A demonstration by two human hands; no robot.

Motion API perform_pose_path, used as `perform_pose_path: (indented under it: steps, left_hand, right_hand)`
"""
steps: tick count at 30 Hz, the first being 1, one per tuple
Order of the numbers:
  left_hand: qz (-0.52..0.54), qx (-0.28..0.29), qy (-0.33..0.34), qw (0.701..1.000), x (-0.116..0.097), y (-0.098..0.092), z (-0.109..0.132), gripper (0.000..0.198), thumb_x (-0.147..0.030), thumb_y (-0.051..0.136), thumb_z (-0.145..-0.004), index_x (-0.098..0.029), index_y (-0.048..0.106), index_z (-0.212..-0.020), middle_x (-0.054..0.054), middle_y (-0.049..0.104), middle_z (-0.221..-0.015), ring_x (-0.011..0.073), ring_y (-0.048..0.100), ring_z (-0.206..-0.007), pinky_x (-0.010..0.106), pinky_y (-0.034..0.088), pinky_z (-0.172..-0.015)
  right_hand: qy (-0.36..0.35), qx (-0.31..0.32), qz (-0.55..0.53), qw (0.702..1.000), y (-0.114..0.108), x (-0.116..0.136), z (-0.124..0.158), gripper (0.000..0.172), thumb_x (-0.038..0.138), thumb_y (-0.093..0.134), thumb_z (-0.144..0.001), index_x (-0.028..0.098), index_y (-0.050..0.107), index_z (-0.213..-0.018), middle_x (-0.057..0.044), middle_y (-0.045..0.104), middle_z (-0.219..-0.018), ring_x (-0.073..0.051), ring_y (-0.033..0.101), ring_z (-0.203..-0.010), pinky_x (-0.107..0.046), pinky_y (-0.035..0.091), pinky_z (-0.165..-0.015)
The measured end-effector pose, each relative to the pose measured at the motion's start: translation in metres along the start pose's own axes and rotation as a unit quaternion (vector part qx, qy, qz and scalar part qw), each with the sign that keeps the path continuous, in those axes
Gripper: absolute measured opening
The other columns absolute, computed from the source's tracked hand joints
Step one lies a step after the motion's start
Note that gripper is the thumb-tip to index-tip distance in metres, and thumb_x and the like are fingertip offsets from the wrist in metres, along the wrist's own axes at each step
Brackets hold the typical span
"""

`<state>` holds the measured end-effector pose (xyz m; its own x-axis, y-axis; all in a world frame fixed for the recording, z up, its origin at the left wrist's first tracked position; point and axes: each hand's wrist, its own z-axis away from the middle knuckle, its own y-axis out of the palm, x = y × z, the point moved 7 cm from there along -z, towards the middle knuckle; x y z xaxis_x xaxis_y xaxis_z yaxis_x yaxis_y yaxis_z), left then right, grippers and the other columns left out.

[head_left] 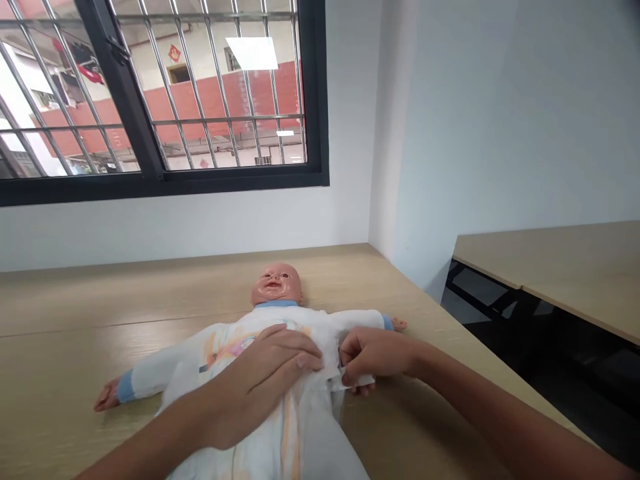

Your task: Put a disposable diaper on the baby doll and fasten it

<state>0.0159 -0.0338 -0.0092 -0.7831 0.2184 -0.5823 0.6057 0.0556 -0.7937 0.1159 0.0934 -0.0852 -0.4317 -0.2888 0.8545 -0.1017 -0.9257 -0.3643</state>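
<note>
A baby doll [277, 285] lies on its back on a wooden table [100, 320], arms spread, dressed in a white romper with blue cuffs [150, 373]. My left hand [260, 380] lies flat on the doll's belly, fingers together and stretched out, pressing the cloth down. My right hand [373, 357] is beside the doll's side, its fingers pinched on a fold of the white garment [333, 363] at the waist.
A barred window [160, 100] fills the wall behind the table. A white wall corner [380, 167] stands at the right. A second wooden table [560, 267] stands to the right across a dark gap [500, 313].
</note>
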Motion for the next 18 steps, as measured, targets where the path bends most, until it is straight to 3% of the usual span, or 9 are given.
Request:
perform_pose_path:
  steps: [2, 7, 11, 18]
  left_hand:
    - [-0.039, 0.051, 0.036, 0.997, -0.007, 0.001, -0.004, 0.038, -0.029, 0.031, -0.104, -0.033, 0.064, -0.121, -0.001, 0.062, -0.125, 0.0192, 0.052, -0.122, 0.043, 0.02, -0.122]
    - [-0.131, 0.138, 0.133, 0.973, -0.023, 0.013, -0.024, 0.037, -0.011, 0.039, -0.096, -0.026, 0.067, -0.116, -0.001, 0.069, -0.114, 0.0179, 0.062, -0.106, 0.039, 0.032, -0.113]
    - [-0.158, 0.157, 0.175, 0.959, -0.023, 0.022, -0.034, 0.039, -0.006, 0.045, -0.088, -0.025, 0.068, -0.114, -0.001, 0.069, -0.117, 0.0186, 0.064, -0.105, 0.036, 0.035, -0.109]
    - [-0.149, 0.16, 0.188, 0.957, -0.01, 0.031, -0.039, 0.025, -0.016, 0.055, -0.085, -0.022, 0.07, -0.104, 0.0, 0.071, -0.1, 0.021, 0.063, -0.096, 0.035, 0.042, -0.096]
  right_hand:
    - [0.006, 0.021, -0.077, 0.997, 0.002, -0.005, -0.005, 0.015, 0.018, 0.064, -0.063, 0.014, 0.052, -0.055, -0.001, 0.066, -0.065, -0.009, 0.061, -0.053, -0.016, 0.042, -0.05]
    - [-0.013, 0.035, -0.141, 0.989, 0.003, -0.009, -0.009, 0.015, 0.015, 0.066, -0.061, 0.013, 0.053, -0.053, -0.001, 0.066, -0.062, -0.007, 0.059, -0.048, -0.013, 0.037, -0.045]
    - [-0.025, 0.026, -0.165, 0.986, 0.001, -0.01, -0.006, 0.014, 0.012, 0.066, -0.06, 0.013, 0.054, -0.052, -0.001, 0.066, -0.059, -0.007, 0.058, -0.049, -0.013, 0.038, -0.046]
    - [0.0, 0.023, -0.181, 0.983, -0.001, -0.015, -0.007, 0.018, 0.015, 0.071, -0.053, 0.013, 0.054, -0.05, -0.003, 0.066, -0.056, -0.009, 0.058, -0.048, -0.015, 0.041, -0.046]
